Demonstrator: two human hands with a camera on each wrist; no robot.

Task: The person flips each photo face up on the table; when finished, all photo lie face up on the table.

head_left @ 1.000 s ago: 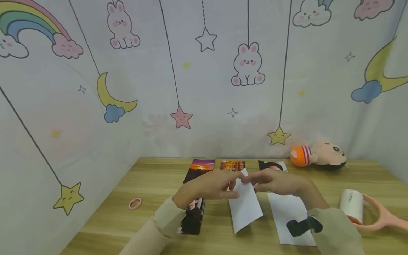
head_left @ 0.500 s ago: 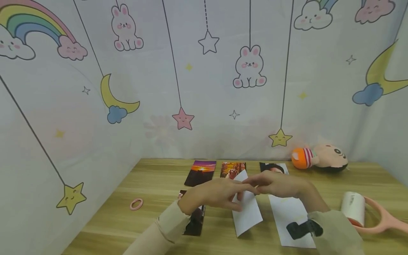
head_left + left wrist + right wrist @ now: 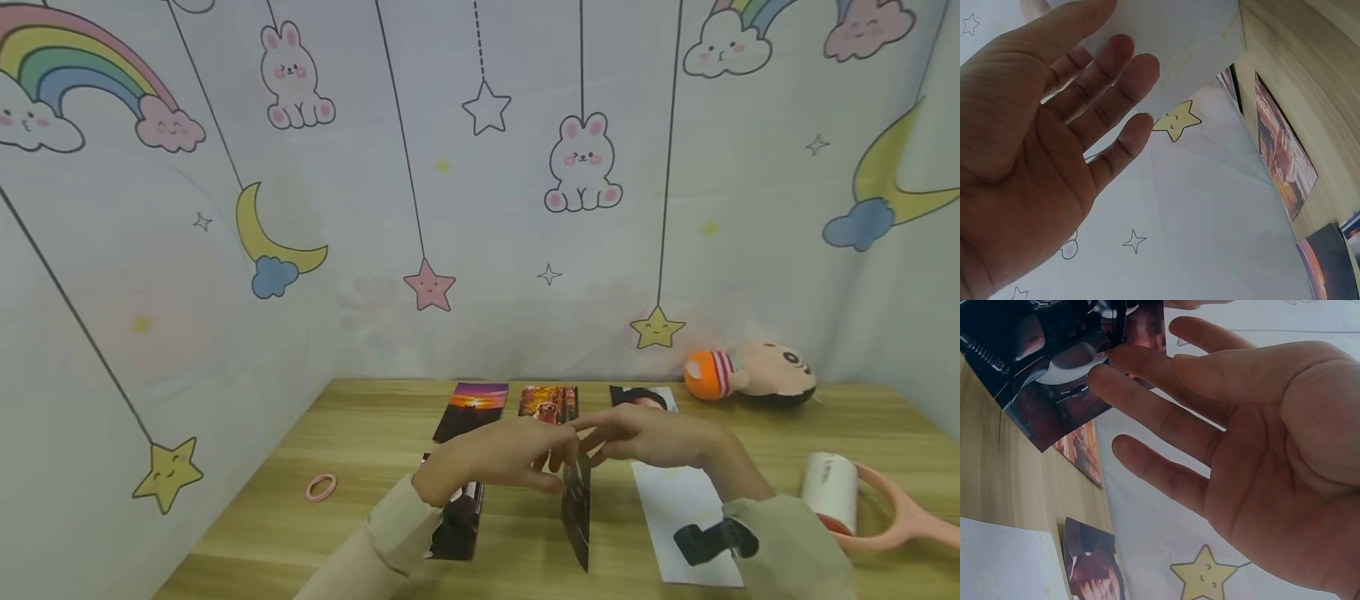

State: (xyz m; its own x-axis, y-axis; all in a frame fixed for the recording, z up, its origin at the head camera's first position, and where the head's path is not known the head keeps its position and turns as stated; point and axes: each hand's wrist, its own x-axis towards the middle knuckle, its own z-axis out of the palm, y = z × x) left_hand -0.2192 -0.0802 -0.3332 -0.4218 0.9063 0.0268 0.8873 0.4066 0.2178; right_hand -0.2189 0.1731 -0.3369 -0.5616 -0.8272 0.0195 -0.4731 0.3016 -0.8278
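A photo print [image 3: 575, 504] hangs between my two hands above the wooden table, nearly edge-on in the head view. Its plain white back [image 3: 1035, 419] is turned away in the right wrist view, where the dark printed side shows. My left hand [image 3: 498, 450] holds it near the upper edge; in the left wrist view, thumb and fingertips overlap the white side [image 3: 1191, 44]. Slightly spread, the fingers of my right hand [image 3: 660, 437] reach in from the other side. Middle and ring fingertips [image 3: 1099, 376] overlap the printed face, the thumb lying off it.
Photos of a sunset [image 3: 472, 408], a dog [image 3: 547, 404] and a portrait [image 3: 645, 396] line the back. Another photo [image 3: 459, 529] lies below my left wrist, a white sheet [image 3: 686, 512] by my right. Around them are a pink ring [image 3: 321, 487], lint roller [image 3: 831, 492] and plush doll [image 3: 776, 371].
The photo has turned from showing its white back to nearly edge-on, with its dark side visible in the head view. Both hands stay together at its upper edge, their fingers shifting slightly.
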